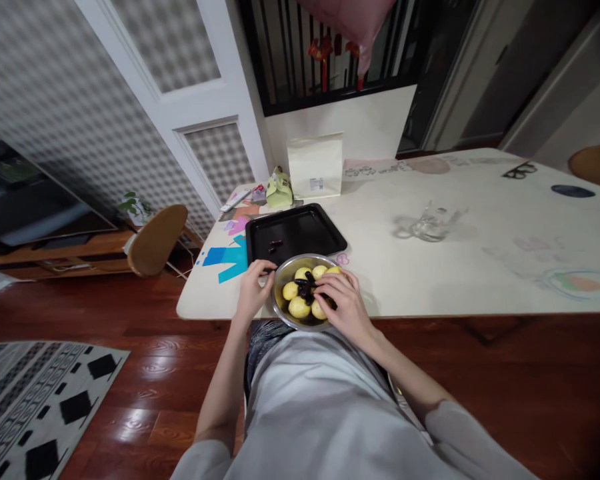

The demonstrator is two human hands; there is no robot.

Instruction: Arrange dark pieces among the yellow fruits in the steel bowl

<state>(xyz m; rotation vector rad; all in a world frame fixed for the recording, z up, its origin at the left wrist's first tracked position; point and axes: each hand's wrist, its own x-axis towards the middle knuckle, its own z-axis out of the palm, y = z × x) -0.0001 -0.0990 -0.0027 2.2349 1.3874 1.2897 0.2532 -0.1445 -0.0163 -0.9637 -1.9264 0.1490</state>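
A round metal bowl [283, 308] sits at the near edge of the pale table [430, 280]. It holds several yellow round fruits [299, 307] and some small dark pieces [305, 288]. My left hand [253, 290] grips the bowl's left rim, fingers curled over it. My right hand [344, 303] reaches into the bowl from the right, its fingertips pinched on one of the dark pieces. Just behind the bowl lies a black baking tray [325, 230] with two small dark pieces [275, 245] on it.
A clear glass jug [430, 223] stands mid-table. A cream paper bag [315, 165], a green pouch [279, 190] and a remote [235, 200] lie at the far edge. Blue paper shapes [227, 259] lie left of the tray. A wooden chair [155, 240] stands at the table's left.
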